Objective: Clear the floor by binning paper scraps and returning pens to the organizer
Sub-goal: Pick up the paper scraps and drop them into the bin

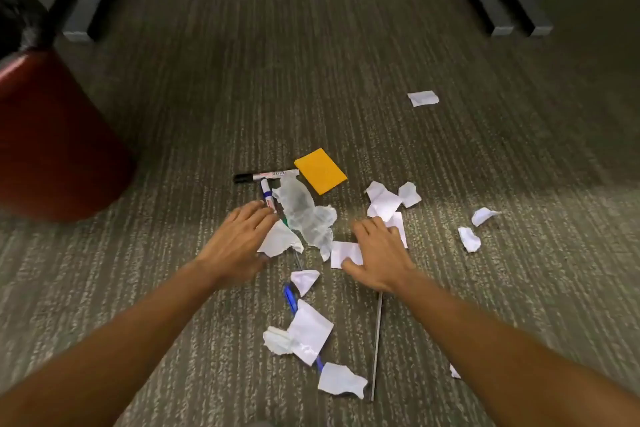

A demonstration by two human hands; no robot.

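white paper scraps (308,331) strewn, seemingly two markers (265,176)

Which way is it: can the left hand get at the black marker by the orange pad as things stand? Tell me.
Probably yes. The left hand is open, palm down, just short of the black marker, which lies bare on the carpet beside the orange pad. Only a second marker and crumpled plastic lie nearby, neither covering it.
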